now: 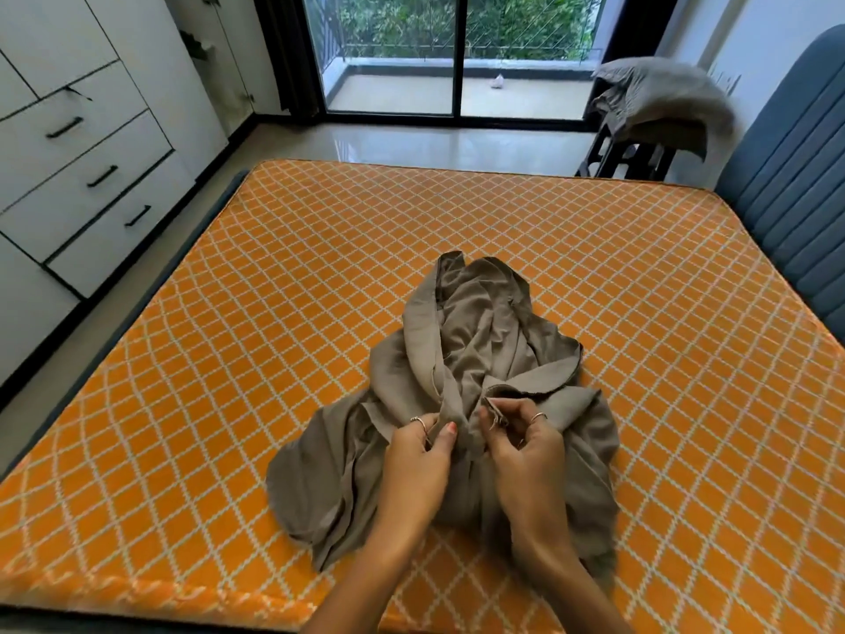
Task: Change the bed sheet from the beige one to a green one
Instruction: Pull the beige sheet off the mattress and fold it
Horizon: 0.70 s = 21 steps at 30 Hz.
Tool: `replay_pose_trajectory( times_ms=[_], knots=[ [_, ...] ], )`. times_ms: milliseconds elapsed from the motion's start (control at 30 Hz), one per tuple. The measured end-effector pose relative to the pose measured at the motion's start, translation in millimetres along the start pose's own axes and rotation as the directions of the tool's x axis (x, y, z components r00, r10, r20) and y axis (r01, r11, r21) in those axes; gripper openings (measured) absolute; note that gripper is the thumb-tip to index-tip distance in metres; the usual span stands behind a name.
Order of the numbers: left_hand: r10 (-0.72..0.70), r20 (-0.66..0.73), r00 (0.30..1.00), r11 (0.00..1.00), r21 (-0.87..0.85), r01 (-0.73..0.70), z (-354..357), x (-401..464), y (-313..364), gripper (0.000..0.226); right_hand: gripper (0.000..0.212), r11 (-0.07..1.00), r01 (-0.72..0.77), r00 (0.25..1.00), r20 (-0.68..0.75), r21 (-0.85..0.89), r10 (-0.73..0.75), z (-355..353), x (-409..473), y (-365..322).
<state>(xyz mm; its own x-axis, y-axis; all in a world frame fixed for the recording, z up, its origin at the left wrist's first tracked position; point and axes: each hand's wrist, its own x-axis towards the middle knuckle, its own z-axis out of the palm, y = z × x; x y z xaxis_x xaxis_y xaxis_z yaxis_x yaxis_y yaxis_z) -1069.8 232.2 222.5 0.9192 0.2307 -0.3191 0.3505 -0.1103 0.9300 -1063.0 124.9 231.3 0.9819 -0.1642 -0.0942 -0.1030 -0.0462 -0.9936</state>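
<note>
A crumpled grey-beige sheet [480,340] lies bunched on the bare orange mattress [274,276] with its white diamond pattern, near the front edge. My left hand [423,455] pinches a fold of the sheet between thumb and fingers. My right hand [521,443] pinches a hemmed edge of the same sheet close beside it. Both hands sit over the near middle of the bundle. No green sheet is in view.
A blue padded headboard [795,199] runs along the right. White drawers [82,176] line the left wall. A dark stool [631,157] with grey bedding [663,98] draped on it stands by the glass balcony door [457,52].
</note>
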Motion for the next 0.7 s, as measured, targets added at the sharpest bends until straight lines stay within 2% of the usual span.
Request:
replay_pose_trajectory(
  times_ms=[167,300,367,500,633,700],
  knots=[
    [0.01,0.062,0.998,1.0,0.02,-0.011,2.6,-12.1,8.3,0.02,0.015,0.999,0.007,0.992,0.123,0.035,-0.011,-1.8,-10.8,-8.5],
    [-0.03,0.023,0.999,0.997,-0.075,0.032,2.4,-18.8,11.0,0.029,0.016,0.997,-0.027,0.983,0.181,0.077,0.012,-5.0,-12.5,-7.7],
    [-0.031,0.002,1.0,0.996,-0.088,0.031,4.6,-22.3,11.3,0.027,0.02,0.998,-0.02,0.975,0.223,0.06,0.007,-6.6,-14.1,-8.0],
    [-0.045,-0.035,0.998,0.993,-0.113,0.041,10.5,-29.2,18.0,0.036,0.028,0.998,0.061,0.955,0.292,-0.03,-0.049,-12.3,-20.1,-8.0],
    [-0.029,-0.022,0.999,0.988,-0.152,0.025,19.7,-38.1,26.2,0.06,0.049,0.98,0.173,0.922,0.365,-0.098,-0.126,-19.1,-25.1,-2.9],
    [-0.048,-0.081,0.996,0.979,-0.201,0.031,25.6,-41.1,26.5,0.057,0.056,0.979,0.18,0.903,0.41,-0.09,-0.128,-23.8,-26.5,-1.9]
  ],
)
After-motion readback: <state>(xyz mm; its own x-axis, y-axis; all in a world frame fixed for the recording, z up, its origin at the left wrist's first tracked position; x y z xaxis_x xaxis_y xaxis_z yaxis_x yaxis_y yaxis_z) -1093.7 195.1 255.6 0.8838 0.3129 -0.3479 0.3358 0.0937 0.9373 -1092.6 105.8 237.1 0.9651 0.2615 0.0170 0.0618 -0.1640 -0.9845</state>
